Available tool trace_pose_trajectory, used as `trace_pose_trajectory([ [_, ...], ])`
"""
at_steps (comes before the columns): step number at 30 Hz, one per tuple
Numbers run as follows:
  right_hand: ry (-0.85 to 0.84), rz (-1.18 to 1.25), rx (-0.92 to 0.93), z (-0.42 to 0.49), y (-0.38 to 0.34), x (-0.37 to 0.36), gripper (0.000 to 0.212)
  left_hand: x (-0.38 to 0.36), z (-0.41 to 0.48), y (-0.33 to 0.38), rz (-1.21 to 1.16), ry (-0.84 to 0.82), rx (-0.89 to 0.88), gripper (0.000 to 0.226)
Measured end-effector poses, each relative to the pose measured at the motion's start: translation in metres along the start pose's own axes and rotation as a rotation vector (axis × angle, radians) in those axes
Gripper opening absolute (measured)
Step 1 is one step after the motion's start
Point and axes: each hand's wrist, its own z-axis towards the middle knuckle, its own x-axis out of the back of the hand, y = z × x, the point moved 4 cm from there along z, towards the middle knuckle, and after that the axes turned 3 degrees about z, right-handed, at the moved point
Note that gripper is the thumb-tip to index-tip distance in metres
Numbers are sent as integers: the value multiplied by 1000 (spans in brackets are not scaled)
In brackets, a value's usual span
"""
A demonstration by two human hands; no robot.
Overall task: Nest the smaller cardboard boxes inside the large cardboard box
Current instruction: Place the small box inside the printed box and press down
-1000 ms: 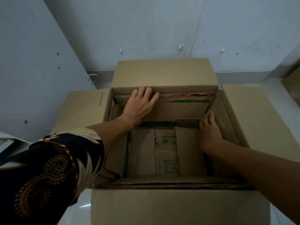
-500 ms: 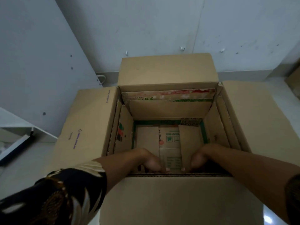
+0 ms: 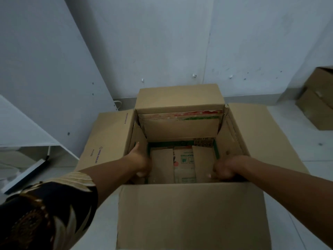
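Observation:
The large cardboard box [image 3: 194, 213] stands open on the floor, its four flaps spread out. A smaller cardboard box [image 3: 182, 127] with green and red print sits nested inside it, open at the top, its bottom flaps showing. My left hand [image 3: 139, 161] is down inside at the left, fingers curled on the smaller box's left wall, thumb raised. My right hand [image 3: 224, 170] is inside at the right, fingers curled on its right wall. The fingertips of both hands are partly hidden by cardboard.
Grey walls close in behind and on the left. More cardboard boxes [image 3: 319, 103] are stacked at the far right. A white shelf board [image 3: 23, 129] and a dark bar [image 3: 25, 175] lie at the left. Pale floor surrounds the box.
Both hands moved apart from the near middle of the inner box to its left and right walls. The view has pulled back and upward.

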Motion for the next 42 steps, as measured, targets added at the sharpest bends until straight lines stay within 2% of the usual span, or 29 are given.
trace_pose_trajectory([
  [1, 66, 66, 30, -9, -4, 1, 70, 3, -11, 4, -154, -4, -22, 47],
  [3, 187, 144, 93, -30, -12, 0, 77, 11, -37, 13, -583, -3, -88, 71],
  [4, 244, 165, 120, -42, -13, -2, 82, 15, -50, 19, -749, 45, -144, 81],
  [6, 342, 224, 185, -65, -13, -14, 89, 19, -75, 34, -897, 207, -272, 86],
  [8, 443, 216, 231, -85, -11, -33, 85, 9, -91, 53, -852, 370, -308, 80],
  [11, 607, 47, 192, -100, -5, -61, 61, -14, -97, 77, -645, 606, -164, 68],
  [13, 641, -53, 159, -101, -4, -71, 52, -19, -95, 86, -600, 725, -84, 58],
  [15, 659, -106, 128, -99, -5, -71, 53, -17, -92, 88, -611, 794, -35, 45],
  [19, 755, -129, 50, -91, -8, -63, 66, -9, -88, 83, -616, 789, -29, 24],
  [24, 878, -260, -38, -73, -7, -60, 36, -5, -85, 84, -553, 826, 36, 26],
  [31, 936, -185, -34, -57, 8, -43, 33, 14, -67, 70, -563, 826, 80, 18],
  [38, 1037, -124, -38, -25, 39, -6, 49, 48, -39, 50, -587, 896, 54, 25],
  [42, 1027, -106, -47, -6, 52, 15, 54, 63, -21, 34, -581, 900, 64, 28],
])
